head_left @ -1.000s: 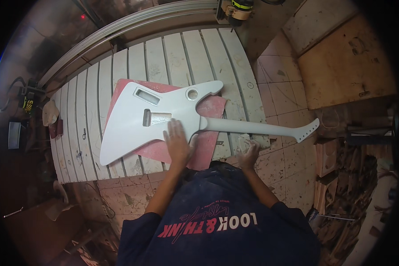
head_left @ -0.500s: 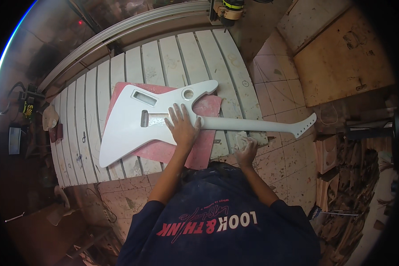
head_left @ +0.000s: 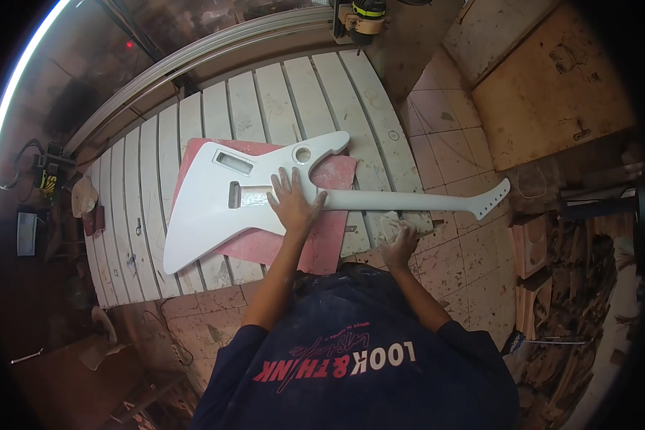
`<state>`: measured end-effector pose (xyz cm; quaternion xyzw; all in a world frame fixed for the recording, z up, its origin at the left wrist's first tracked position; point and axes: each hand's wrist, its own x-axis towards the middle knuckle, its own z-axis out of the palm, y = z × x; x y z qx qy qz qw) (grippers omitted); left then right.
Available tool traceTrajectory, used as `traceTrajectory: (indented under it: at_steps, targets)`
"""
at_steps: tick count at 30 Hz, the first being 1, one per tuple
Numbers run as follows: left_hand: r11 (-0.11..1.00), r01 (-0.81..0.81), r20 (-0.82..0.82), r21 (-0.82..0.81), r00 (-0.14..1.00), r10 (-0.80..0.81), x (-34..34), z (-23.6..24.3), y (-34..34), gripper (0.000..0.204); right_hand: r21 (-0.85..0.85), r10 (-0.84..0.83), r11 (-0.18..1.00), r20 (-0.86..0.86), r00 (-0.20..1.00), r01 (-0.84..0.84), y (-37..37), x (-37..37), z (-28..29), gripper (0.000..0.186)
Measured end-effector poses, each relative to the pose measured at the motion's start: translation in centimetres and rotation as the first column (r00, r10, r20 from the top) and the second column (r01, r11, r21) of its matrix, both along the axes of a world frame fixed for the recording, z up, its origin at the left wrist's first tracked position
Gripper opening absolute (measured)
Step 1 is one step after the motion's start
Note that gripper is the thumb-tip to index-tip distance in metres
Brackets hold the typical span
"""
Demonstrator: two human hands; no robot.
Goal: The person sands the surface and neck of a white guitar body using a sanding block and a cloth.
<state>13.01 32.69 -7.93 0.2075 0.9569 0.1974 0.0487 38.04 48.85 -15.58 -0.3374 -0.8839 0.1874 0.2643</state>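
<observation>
A white, angular electric guitar [head_left: 208, 193], body and neck in one piece, lies on a pink sheet [head_left: 322, 245]. Cavities and a round hole show in its upper face, and the neck points right to a headstock with several small holes. My left hand [head_left: 296, 204] rests flat on the body near the neck joint, fingers spread. Just below the neck, apart from it, my dusty right hand [head_left: 400, 247] is closed on a pale, folded-looking pad [head_left: 389, 224]. The pad's exact kind cannot be made out.
The sheet lies on a pale slatted table [head_left: 365, 93]. A metal rail [head_left: 215, 44] crosses behind it, with a black and yellow-green tool [head_left: 365, 20] at its right end. A wooden panel [head_left: 552, 93] stands at the right, above stacked wood pieces [head_left: 555, 315].
The right hand has turned slightly, and its pale pad shows more plainly. My left hand stays on the guitar body. The whole view has shifted a little.
</observation>
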Motion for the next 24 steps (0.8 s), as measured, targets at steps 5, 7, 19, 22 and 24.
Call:
traceTrajectory:
  at_steps: [5,7,19,22,24]
  targets:
    - [1.0,-0.024,-0.039,0.001,0.999,0.024,0.2,-0.2,0.4,0.101,0.021,0.0,1.0,-0.008,1.0,0.0,0.2,0.1,0.4,0.064]
    - [0.998,0.058,-0.016,-0.029,0.998,-0.059,0.1,-0.3,-0.3,0.098,0.035,0.015,0.999,-0.015,1.0,-0.015,0.5,0.0,0.8,0.064]
    - [0.566,-0.162,0.54,0.808,0.586,-0.604,6.4,3.3,-2.1,0.062,-0.847,-0.098,-0.216,-0.477,0.873,-0.487,-1.8,-4.2,12.2,0.056]
    - [0.618,-0.335,0.688,0.712,0.509,-0.517,7.5,5.0,-2.2,0.056,-0.786,-0.068,-0.397,-0.49,0.869,-0.474,-1.7,-5.1,13.1,0.057]
    - [0.557,-0.387,0.656,0.735,0.613,-0.44,8.0,5.6,-2.6,0.046,-0.763,-0.031,-0.478,-0.48,0.877,-0.435,-1.7,-5.6,13.5,0.057]
